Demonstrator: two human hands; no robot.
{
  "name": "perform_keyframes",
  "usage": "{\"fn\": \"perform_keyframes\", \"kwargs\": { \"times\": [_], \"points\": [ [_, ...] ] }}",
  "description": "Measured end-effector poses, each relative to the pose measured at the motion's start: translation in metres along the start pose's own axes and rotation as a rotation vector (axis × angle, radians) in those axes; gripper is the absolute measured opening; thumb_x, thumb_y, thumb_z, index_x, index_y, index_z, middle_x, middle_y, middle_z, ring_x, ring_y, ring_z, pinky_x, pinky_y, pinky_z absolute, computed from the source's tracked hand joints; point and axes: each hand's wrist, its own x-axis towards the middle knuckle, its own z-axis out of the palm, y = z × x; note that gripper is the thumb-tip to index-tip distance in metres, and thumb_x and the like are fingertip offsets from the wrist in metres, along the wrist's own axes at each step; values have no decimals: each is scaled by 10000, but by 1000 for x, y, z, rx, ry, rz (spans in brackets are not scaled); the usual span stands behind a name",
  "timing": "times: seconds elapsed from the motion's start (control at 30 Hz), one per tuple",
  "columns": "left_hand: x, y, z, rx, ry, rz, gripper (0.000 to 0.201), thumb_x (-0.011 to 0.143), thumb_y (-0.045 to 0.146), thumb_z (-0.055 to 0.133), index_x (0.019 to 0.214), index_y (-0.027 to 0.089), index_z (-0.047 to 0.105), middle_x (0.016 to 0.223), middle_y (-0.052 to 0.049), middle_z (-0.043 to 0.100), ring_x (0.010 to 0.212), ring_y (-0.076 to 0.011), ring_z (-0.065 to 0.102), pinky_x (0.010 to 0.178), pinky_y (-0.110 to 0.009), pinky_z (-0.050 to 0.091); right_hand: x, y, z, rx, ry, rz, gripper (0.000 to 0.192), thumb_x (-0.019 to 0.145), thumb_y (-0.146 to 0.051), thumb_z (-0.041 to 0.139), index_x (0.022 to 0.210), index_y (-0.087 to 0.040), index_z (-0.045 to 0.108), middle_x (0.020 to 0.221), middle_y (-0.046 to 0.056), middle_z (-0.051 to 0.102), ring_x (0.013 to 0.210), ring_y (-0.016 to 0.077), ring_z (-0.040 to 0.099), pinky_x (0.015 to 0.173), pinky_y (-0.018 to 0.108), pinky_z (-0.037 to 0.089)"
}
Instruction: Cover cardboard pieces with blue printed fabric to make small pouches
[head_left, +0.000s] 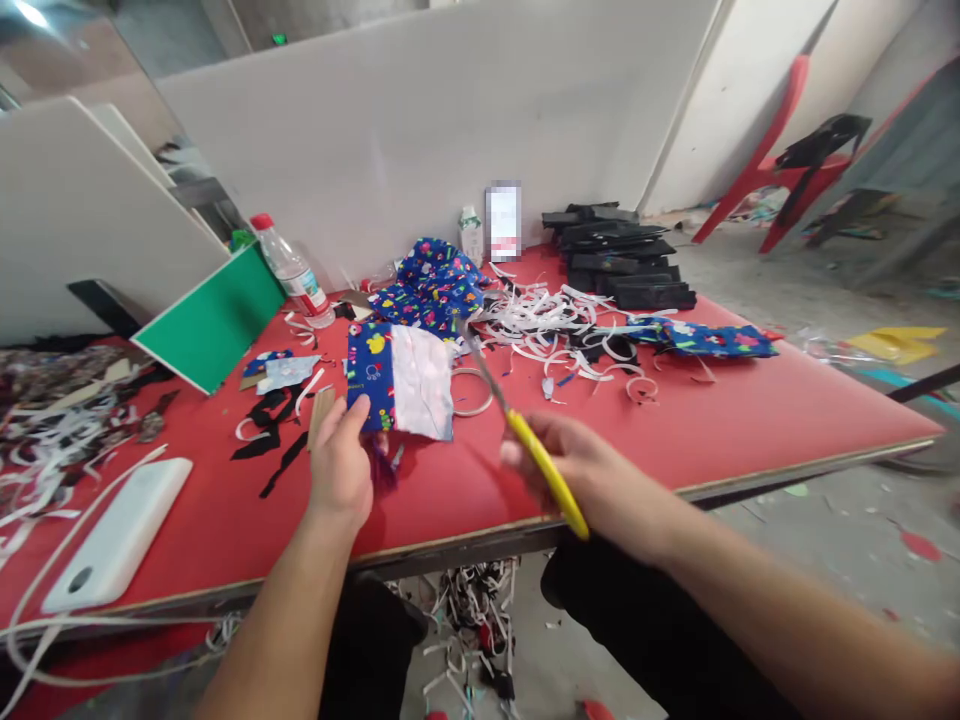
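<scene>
My left hand (pixel 343 455) is closed on the left edge of a piece of blue patterned fabric (pixel 371 372) above the red table. The right part of this piece shows a pale side (pixel 421 385). My right hand (pixel 566 465) grips a pair of scissors (pixel 541 465) by the yellow handles. Their blades point up and to the left, just right of the fabric and apart from it. Behind lies a crumpled heap of the same blue fabric (pixel 435 285). A folded blue strip (pixel 716 340) rests farther right.
Curly white trimmings (pixel 547 315) lie mid-table, with stacked black pieces (pixel 622 255) behind. A bottle (pixel 296 275), a green board (pixel 214 320) and a white power bank (pixel 120 535) with a cable stand or lie leftward. A phone (pixel 503 220) leans at the back wall. A red chair (pixel 787 170) is beyond.
</scene>
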Motion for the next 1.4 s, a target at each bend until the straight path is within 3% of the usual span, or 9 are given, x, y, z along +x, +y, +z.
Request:
{"fn": "perform_keyframes", "kwargs": {
  "times": [0.03, 0.1, 0.2, 0.3, 0.47, 0.7, 0.77, 1.03, 1.4],
  "points": [
    [-2, 3, 5, -160, 30, -67, 264, 759, 317, 839, 932, 215, 668, 752, 30, 689, 612, -132, 623, 646, -274, 508, -8, 1, 13, 50, -130, 45, 604, 740, -742, 786, 904, -228, 513, 715, -56, 466, 595, 113, 429, 561, 276, 358],
    [-4, 10, 13, -275, 37, -110, 291, 697, 245, 877, 903, 205, 676, 759, 33, 693, 612, -109, 630, 611, -233, 506, -23, 4, 32, 90, -334, 126, 668, 759, -829, 721, 941, -225, 501, 747, -37, 503, 649, 127, 471, 602, 283, 408],
    [-4, 16, 18, -382, 17, -140, 250, 696, 186, 889, 851, 189, 693, 753, 31, 706, 605, -83, 633, 594, -190, 512, -31, 9, 46, 128, -431, 154, 693, 810, -895, 598, 947, -230, 457, 784, -26, 511, 687, 129, 485, 637, 283, 428],
    [-6, 18, 15, -445, 13, -160, 212, 746, 186, 861, 884, 197, 700, 769, 24, 733, 635, -100, 684, 662, -218, 572, -27, 12, 46, 129, -433, 138, 687, 821, -889, 594, 934, -230, 436, 811, -28, 493, 708, 124, 470, 672, 288, 442],
    [-13, 21, 12, -420, -114, -189, 151, 831, 214, 784, 968, 180, 728, 872, -48, 796, 714, -191, 769, 704, -330, 658, -22, 13, 42, 125, -438, 120, 624, 872, -821, 614, 948, -223, 453, 868, -14, 497, 752, 133, 466, 717, 304, 455],
    [-20, 24, 13, -341, -282, -151, 138, 829, 260, 808, 933, 186, 756, 829, -66, 802, 683, -206, 786, 580, -270, 660, -22, 17, 41, 182, -406, 47, 661, 862, -839, 611, 1051, -215, 504, 899, 4, 534, 765, 148, 488, 734, 313, 438],
    [-22, 24, 13, -325, -285, -141, 160, 818, 276, 821, 936, 190, 756, 810, -61, 797, 705, -224, 798, 618, -296, 681, -22, 15, 41, 178, -388, 69, 688, 838, -844, 637, 1081, -214, 506, 901, 6, 536, 771, 152, 484, 722, 311, 419],
    [-32, 26, 16, -318, -284, -98, 180, 809, 280, 840, 961, 198, 788, 894, -82, 812, 894, -299, 820, 757, -391, 715, -23, 8, 42, 178, -278, 143, 575, 820, -715, 773, 896, -237, 464, 794, -46, 400, 720, 129, 352, 619, 278, 300],
    [-34, 25, 16, -313, -268, -75, 191, 787, 286, 869, 954, 219, 807, 844, -48, 805, 694, -221, 791, 702, -359, 707, -20, 13, 42, 194, -295, 96, 591, 849, -769, 708, 897, -229, 473, 785, -54, 412, 667, 109, 334, 603, 280, 266]
  ]
}}
